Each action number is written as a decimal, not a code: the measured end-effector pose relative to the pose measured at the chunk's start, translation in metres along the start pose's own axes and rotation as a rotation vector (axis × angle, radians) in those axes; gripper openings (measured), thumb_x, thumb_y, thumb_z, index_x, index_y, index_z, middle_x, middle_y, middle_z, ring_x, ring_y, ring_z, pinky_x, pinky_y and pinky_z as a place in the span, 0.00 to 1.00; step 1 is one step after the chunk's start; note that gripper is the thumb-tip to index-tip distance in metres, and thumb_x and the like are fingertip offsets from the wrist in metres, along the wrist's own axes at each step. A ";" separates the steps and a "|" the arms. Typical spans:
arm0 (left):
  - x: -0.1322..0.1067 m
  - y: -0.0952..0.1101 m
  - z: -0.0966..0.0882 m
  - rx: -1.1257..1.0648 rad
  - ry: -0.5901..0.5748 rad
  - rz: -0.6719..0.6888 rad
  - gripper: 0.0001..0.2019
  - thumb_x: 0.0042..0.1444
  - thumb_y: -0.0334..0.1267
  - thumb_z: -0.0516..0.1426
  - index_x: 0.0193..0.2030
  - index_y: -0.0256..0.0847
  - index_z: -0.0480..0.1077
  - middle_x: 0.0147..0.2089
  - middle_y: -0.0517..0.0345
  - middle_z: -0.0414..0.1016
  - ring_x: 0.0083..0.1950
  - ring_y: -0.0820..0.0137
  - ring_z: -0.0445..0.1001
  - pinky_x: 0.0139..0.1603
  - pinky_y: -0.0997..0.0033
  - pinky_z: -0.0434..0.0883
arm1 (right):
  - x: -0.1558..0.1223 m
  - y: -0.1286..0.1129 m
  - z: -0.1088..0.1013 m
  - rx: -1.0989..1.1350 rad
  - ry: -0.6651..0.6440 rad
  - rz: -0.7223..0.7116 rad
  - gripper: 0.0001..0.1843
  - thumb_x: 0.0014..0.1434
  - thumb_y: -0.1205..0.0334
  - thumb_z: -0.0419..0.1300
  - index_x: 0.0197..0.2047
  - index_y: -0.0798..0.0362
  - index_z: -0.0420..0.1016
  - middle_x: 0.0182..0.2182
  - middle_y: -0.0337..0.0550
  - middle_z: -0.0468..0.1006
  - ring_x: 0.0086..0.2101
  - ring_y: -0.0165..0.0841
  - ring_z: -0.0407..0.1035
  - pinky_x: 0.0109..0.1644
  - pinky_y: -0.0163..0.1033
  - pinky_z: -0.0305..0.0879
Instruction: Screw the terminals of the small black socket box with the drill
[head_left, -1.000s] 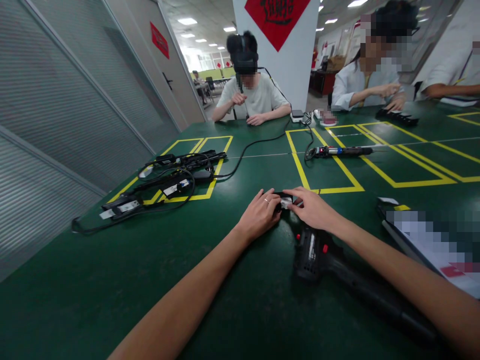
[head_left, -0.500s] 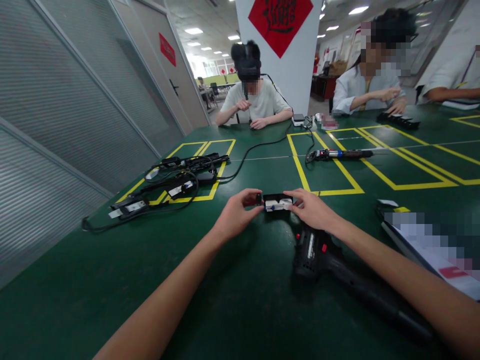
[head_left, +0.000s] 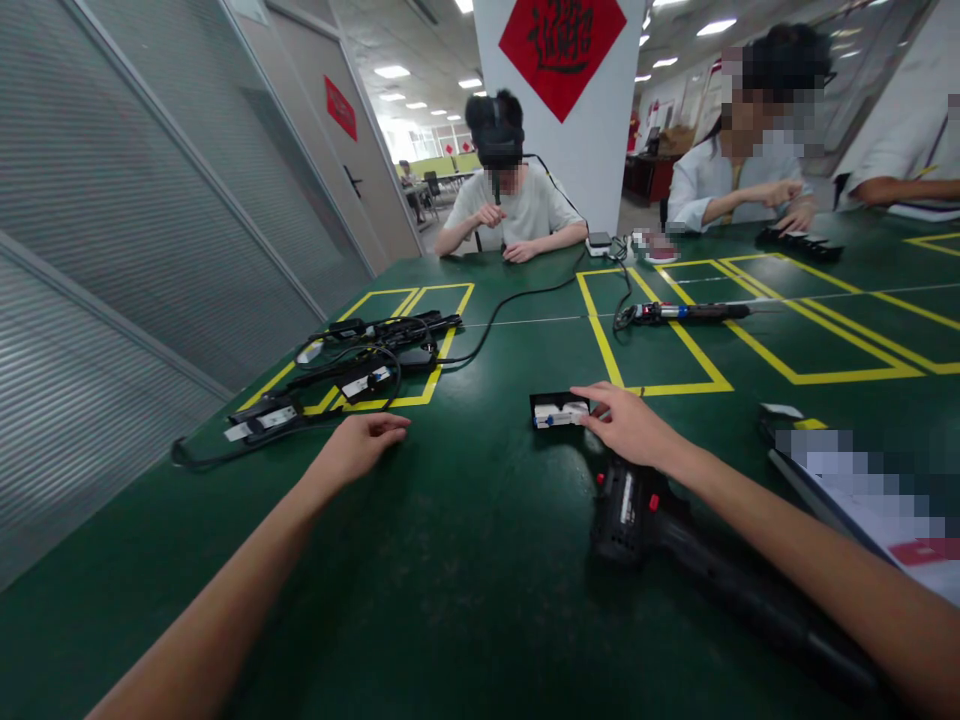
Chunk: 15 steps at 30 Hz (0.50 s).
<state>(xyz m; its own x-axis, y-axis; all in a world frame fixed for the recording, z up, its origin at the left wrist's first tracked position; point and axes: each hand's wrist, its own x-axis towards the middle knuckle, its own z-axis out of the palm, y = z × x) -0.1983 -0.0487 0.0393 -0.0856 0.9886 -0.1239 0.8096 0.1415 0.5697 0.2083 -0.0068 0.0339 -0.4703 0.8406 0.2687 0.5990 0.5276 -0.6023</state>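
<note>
My right hand (head_left: pixel 626 425) grips the right end of a small black case (head_left: pixel 538 400) with a white, blue-marked face, between thumb and fingers. Just below that hand, a black pistol-grip power tool (head_left: pixel 626 505) with red buttons lies on the green table, partly covered by my forearm. My left hand (head_left: pixel 360 445) is off to the left, apart from the case, with thumb and fingers curled close together; anything between them is hidden. Beyond it lie black adapters with cables (head_left: pixel 367 380), some with white labels.
Yellow tape rectangles (head_left: pixel 600 330) mark the table. A cabled, pen-like tool (head_left: pixel 682 313) lies across one. At right is a blurred-out packet or booklet (head_left: pixel 862 490). A person with a headset (head_left: pixel 517 210) sits opposite; another person (head_left: pixel 739 190) handles a black strip (head_left: pixel 802 243).
My left hand has moved left, away from the case, where a small dark piece showed between its fingers. My right hand keeps its grip on the case.
</note>
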 end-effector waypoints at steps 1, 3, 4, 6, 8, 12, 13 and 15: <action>0.001 -0.004 -0.001 0.048 0.025 0.008 0.23 0.52 0.49 0.56 0.50 0.36 0.71 0.37 0.56 0.79 0.41 0.59 0.75 0.48 0.59 0.68 | 0.000 0.000 0.000 -0.004 0.003 -0.005 0.22 0.60 0.63 0.56 0.57 0.52 0.70 0.50 0.51 0.73 0.36 0.35 0.73 0.45 0.45 0.69; 0.003 -0.010 -0.002 0.095 0.062 0.018 0.23 0.50 0.49 0.57 0.50 0.37 0.71 0.37 0.56 0.78 0.42 0.59 0.75 0.48 0.58 0.68 | -0.001 -0.001 0.000 -0.017 0.011 -0.012 0.22 0.59 0.63 0.56 0.58 0.52 0.69 0.50 0.52 0.72 0.37 0.36 0.73 0.45 0.46 0.69; 0.005 -0.013 -0.003 0.126 0.077 0.032 0.21 0.50 0.49 0.58 0.48 0.38 0.73 0.39 0.55 0.78 0.43 0.59 0.75 0.49 0.59 0.68 | -0.001 -0.001 0.000 -0.027 0.015 -0.014 0.22 0.59 0.63 0.56 0.58 0.53 0.69 0.50 0.52 0.72 0.37 0.36 0.73 0.45 0.46 0.69; 0.008 -0.019 -0.003 0.187 0.072 0.074 0.17 0.51 0.49 0.57 0.42 0.41 0.75 0.43 0.54 0.78 0.46 0.59 0.75 0.51 0.60 0.67 | -0.001 -0.002 0.000 -0.052 0.023 -0.016 0.23 0.59 0.63 0.56 0.57 0.53 0.70 0.50 0.53 0.72 0.38 0.38 0.73 0.46 0.48 0.69; 0.011 -0.022 -0.002 0.227 0.050 0.111 0.17 0.51 0.48 0.57 0.43 0.42 0.75 0.46 0.53 0.76 0.49 0.59 0.74 0.53 0.59 0.67 | -0.002 -0.004 0.000 -0.083 0.029 -0.016 0.23 0.58 0.63 0.56 0.57 0.54 0.70 0.49 0.54 0.72 0.40 0.40 0.73 0.48 0.50 0.68; 0.006 -0.001 0.007 0.339 0.183 0.210 0.28 0.49 0.49 0.59 0.56 0.40 0.67 0.55 0.46 0.68 0.56 0.54 0.68 0.59 0.52 0.63 | -0.004 -0.007 0.000 -0.153 0.039 -0.025 0.25 0.58 0.61 0.57 0.58 0.56 0.68 0.51 0.57 0.70 0.47 0.45 0.70 0.51 0.53 0.67; 0.003 0.012 0.012 0.345 0.207 0.258 0.29 0.49 0.49 0.59 0.57 0.41 0.65 0.56 0.46 0.65 0.57 0.54 0.66 0.60 0.51 0.62 | -0.004 -0.008 0.000 -0.173 0.042 -0.032 0.26 0.57 0.59 0.59 0.58 0.56 0.68 0.53 0.57 0.68 0.48 0.47 0.69 0.51 0.54 0.67; -0.001 0.045 0.029 0.285 0.196 0.383 0.28 0.51 0.50 0.59 0.58 0.44 0.63 0.58 0.49 0.63 0.59 0.57 0.65 0.61 0.53 0.62 | -0.005 -0.011 -0.001 -0.212 0.044 -0.049 0.26 0.55 0.58 0.61 0.57 0.55 0.69 0.56 0.57 0.64 0.51 0.49 0.66 0.51 0.55 0.66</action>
<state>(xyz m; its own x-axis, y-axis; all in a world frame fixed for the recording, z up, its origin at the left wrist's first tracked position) -0.1445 -0.0452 0.0413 0.1624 0.9618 0.2204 0.9280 -0.2248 0.2971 0.2047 -0.0164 0.0396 -0.4767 0.8152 0.3290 0.7011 0.5783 -0.4171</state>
